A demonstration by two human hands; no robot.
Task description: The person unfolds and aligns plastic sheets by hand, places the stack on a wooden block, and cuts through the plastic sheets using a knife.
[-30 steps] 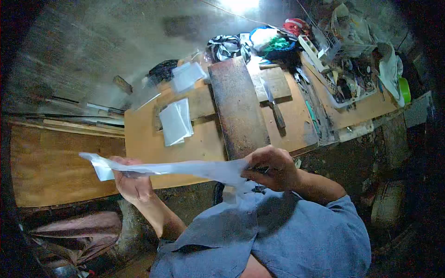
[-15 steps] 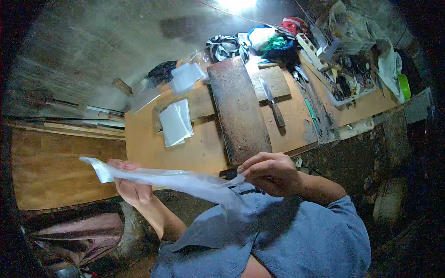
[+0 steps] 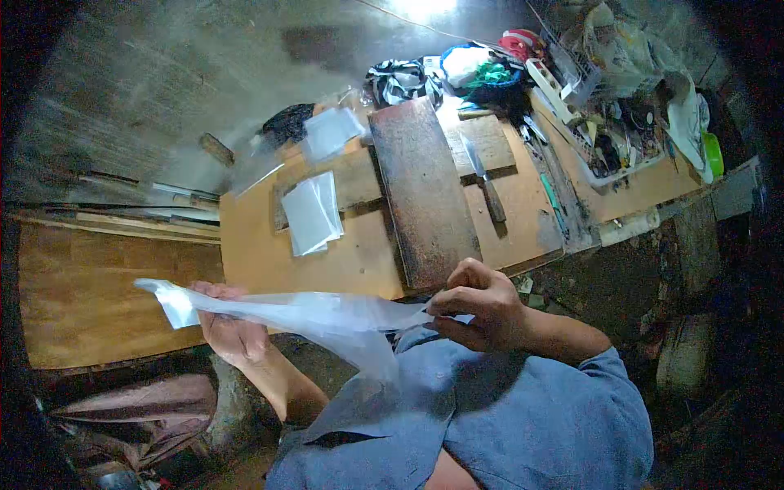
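A translucent plastic sheet point(image 3: 327, 314) stretches between my two hands above the front edge of the table. My left hand point(image 3: 234, 327) grips its left part, with a shiny end sticking out past the fingers. The fingers of my right hand point(image 3: 482, 309) are pinched on the sheet's right end. From the middle, a thin see-through flap hangs down over the blue shirt point(image 3: 523, 400). Beyond my hands, a stack of clear sheets point(image 3: 312, 214) lies on the table point(image 3: 253, 269), left of a long dark board point(image 3: 425, 192).
A knife point(image 3: 483, 180) rests partly on a small wooden board point(image 3: 490, 143). More clear sheets point(image 3: 331, 133) lie farther back. A white basket of tools point(image 3: 625, 173) stands at the right, near a green container point(image 3: 713, 155). Cloths and bags line the back.
The sheet has opened out, and its loose flap hangs lower and wider over the shirt. My right hand has shifted slightly, still pinching the end. My left hand has stayed nearly in place.
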